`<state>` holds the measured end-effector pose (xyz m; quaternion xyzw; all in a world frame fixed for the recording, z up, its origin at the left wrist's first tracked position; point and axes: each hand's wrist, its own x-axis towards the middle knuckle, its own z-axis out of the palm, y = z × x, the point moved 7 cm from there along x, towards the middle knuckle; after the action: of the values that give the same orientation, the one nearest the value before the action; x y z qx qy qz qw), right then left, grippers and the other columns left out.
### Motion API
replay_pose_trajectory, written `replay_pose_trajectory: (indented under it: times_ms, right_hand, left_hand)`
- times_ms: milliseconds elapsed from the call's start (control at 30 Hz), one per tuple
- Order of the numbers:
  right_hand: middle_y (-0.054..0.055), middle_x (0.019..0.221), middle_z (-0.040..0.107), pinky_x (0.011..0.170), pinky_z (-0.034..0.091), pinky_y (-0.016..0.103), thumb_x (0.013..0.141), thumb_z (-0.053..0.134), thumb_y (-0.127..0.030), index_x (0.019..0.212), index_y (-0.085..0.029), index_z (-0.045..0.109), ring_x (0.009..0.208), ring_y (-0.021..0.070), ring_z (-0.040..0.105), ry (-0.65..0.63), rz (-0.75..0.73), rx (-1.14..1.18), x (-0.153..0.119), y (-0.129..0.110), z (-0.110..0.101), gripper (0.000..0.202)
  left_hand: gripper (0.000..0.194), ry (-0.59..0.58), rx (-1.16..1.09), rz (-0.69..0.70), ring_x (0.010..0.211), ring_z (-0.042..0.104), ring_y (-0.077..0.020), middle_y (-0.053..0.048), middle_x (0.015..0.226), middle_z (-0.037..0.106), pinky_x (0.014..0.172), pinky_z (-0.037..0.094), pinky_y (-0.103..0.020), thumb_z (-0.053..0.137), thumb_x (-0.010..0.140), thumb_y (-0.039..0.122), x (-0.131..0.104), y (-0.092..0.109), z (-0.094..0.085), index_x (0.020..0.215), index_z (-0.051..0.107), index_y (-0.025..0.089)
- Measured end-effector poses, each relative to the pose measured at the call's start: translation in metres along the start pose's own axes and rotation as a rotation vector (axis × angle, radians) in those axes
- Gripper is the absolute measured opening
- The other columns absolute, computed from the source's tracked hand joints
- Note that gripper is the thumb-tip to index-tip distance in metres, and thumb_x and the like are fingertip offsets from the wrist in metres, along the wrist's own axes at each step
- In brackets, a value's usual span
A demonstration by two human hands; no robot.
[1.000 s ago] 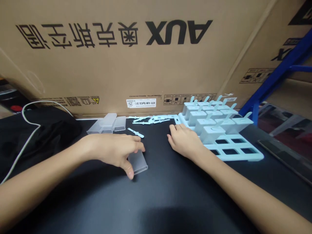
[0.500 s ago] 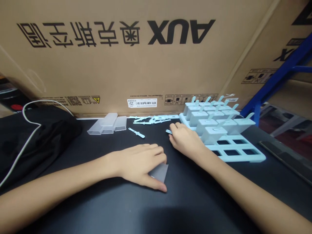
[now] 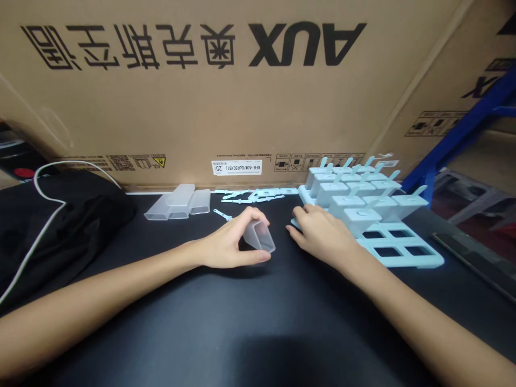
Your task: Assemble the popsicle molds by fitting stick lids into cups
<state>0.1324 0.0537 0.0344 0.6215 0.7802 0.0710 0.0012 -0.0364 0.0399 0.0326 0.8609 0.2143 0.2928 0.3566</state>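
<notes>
My left hand (image 3: pixel 231 244) is closed around a translucent popsicle mold (image 3: pixel 261 237), tilted with its open end toward me. Between the fingers of my right hand (image 3: pixel 324 231) is a light-blue popsicle stick (image 3: pixel 295 221); only its tip shows. That hand is beside the front left of a light-blue rack (image 3: pixel 433 260). Several molds with blue lids and upright handles (image 3: pixel 362 216) stand in the rack, and its front slots have nothing in them. Behind my left hand a single loose stick (image 3: pixel 221 214) lies partly covered by the fingers.
Three translucent molds (image 3: pixel 177 201) lie stacked at the back left. Several blue sticks (image 3: pixel 258 195) are heaped against a large cardboard box (image 3: pixel 193 118). Black cloth (image 3: pixel 92 209) with a white cable (image 3: pixel 52 209) lies at left. A blue metal frame (image 3: pixel 463 129) rises at right.
My left hand has lifted the mold off the table, moved it away from me and tilted its opening up. My right hand has shifted slightly right and toward me with the stick.
</notes>
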Motion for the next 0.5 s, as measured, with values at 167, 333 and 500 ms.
replay_pose_trajectory:
  times_ms: [167,333,500]
  right_hand:
    - [0.01,0.099,0.068,0.067,0.041,0.031,0.095,0.05,-0.023,0.098,-0.016,0.061,0.088,0.0242,0.067,-0.062,-0.074,0.047,-0.001,-0.004,0.004,0.014]
    - [0.004,0.094,0.072,0.072,0.044,0.029,0.093,0.052,-0.019,0.097,-0.019,0.067,0.082,0.0182,0.066,0.018,-0.182,0.431,-0.005,-0.006,-0.013,0.016]
    - [0.005,0.11,0.072,0.082,0.052,0.031,0.095,0.056,-0.036,0.109,-0.022,0.072,0.097,0.0181,0.067,0.063,-0.268,1.077,-0.013,-0.013,-0.035,0.025]
  left_hand:
    - [0.034,0.027,-0.252,0.014,0.098,0.063,-0.0174,-0.009,0.112,0.065,0.083,0.05,-0.035,0.07,0.09,0.029,0.002,-0.007,0.006,0.099,0.037,0.022]
    - [0.034,0.058,-0.369,-0.036,0.106,0.067,-0.0228,-0.014,0.111,0.068,0.085,0.052,-0.039,0.066,0.093,0.03,0.003,-0.015,0.008,0.095,0.033,0.022]
    - [0.036,0.068,-0.341,0.052,0.1,0.071,-0.0214,-0.013,0.109,0.07,0.081,0.056,-0.039,0.061,0.097,0.029,0.0,-0.015,0.01,0.104,0.026,0.024]
